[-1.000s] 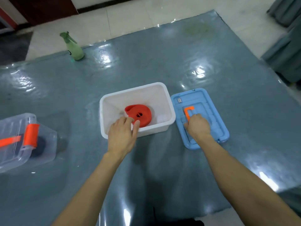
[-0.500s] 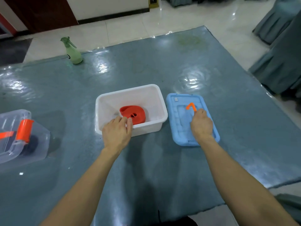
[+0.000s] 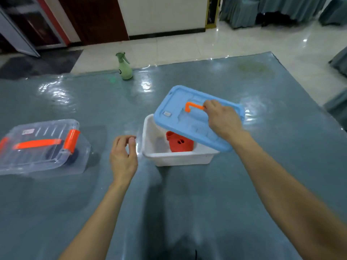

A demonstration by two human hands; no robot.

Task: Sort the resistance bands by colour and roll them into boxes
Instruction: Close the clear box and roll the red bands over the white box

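A white box (image 3: 174,158) stands mid-table with a rolled red resistance band (image 3: 179,144) inside. My right hand (image 3: 223,120) grips the orange handle (image 3: 193,106) of the blue lid (image 3: 180,113), holding it tilted in the air over the box's right and far side. The lid hides part of the box and band. My left hand (image 3: 123,156) hovers just left of the box, fingers loosely curled and apart, holding nothing. At the far left sits a clear lidded box (image 3: 41,147) with orange handle and latch and a dark rolled band (image 3: 70,158) inside.
A green spray bottle (image 3: 124,67) stands at the table's far edge. The table (image 3: 187,212) has a glossy blue-grey cover. Tiled floor lies beyond, with draped chairs (image 3: 338,61) at the right and a dark door at the back.
My right hand has lifted the blue lid off the table and swung it left over the white box. My left hand has come off the box's front rim and moved left.
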